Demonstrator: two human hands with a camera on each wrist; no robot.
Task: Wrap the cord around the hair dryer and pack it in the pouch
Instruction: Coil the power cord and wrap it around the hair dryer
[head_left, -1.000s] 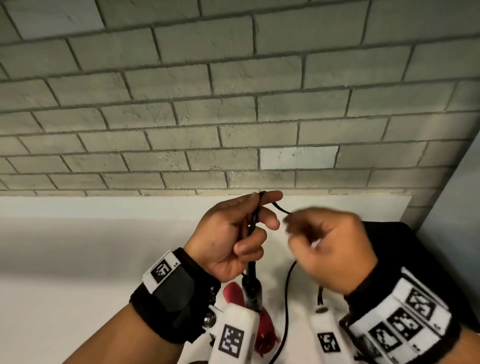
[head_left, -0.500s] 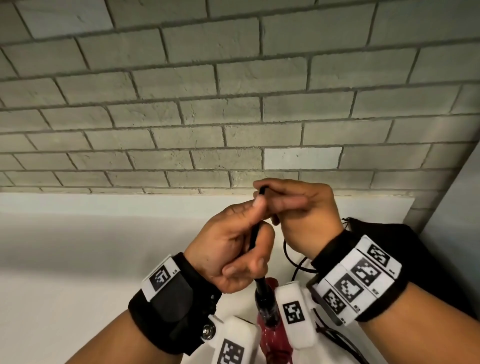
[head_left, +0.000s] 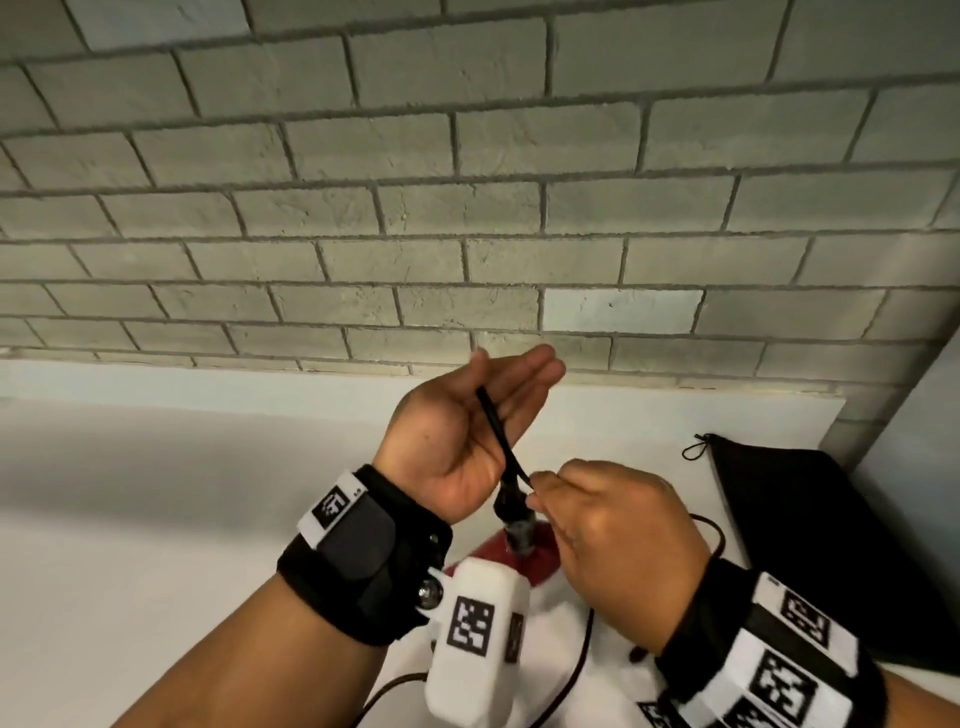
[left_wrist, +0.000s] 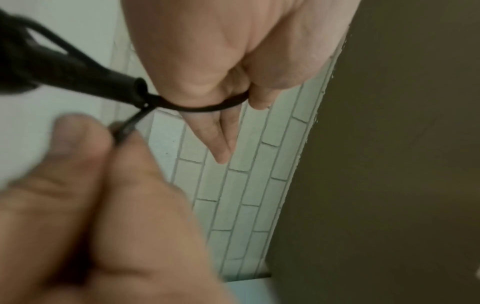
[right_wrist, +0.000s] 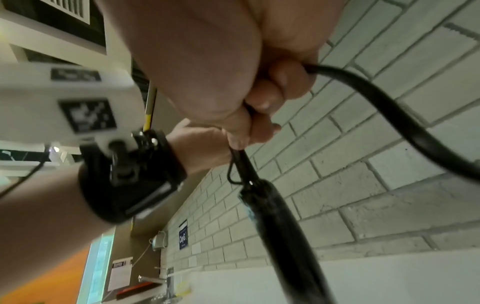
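The red hair dryer (head_left: 540, 564) stands below my hands, mostly hidden, with its black cord sleeve (head_left: 511, 512) pointing up. From the sleeve the black cord (head_left: 498, 436) runs up across my raised left hand (head_left: 467, 441). That hand's fingers are straight, and its thumb pins the cord (left_wrist: 202, 108) against them. My right hand (head_left: 530, 493) pinches the cord right beside the sleeve (left_wrist: 78, 67). In the right wrist view more cord (right_wrist: 376, 107) curves out of the right hand (right_wrist: 246, 135). The black pouch (head_left: 831, 545) lies flat at the right.
A white counter (head_left: 156, 519) runs under my arms up to a grey brick wall (head_left: 467, 208). Loose cord (head_left: 582, 654) trails over the counter near the front. The pouch's drawstring (head_left: 696, 447) lies at its far corner, and a grey side wall (head_left: 914, 441) closes the right.
My right hand has come down from the left fingertips to the cord sleeve. My left fingers have straightened out, with the cord still running across that hand.
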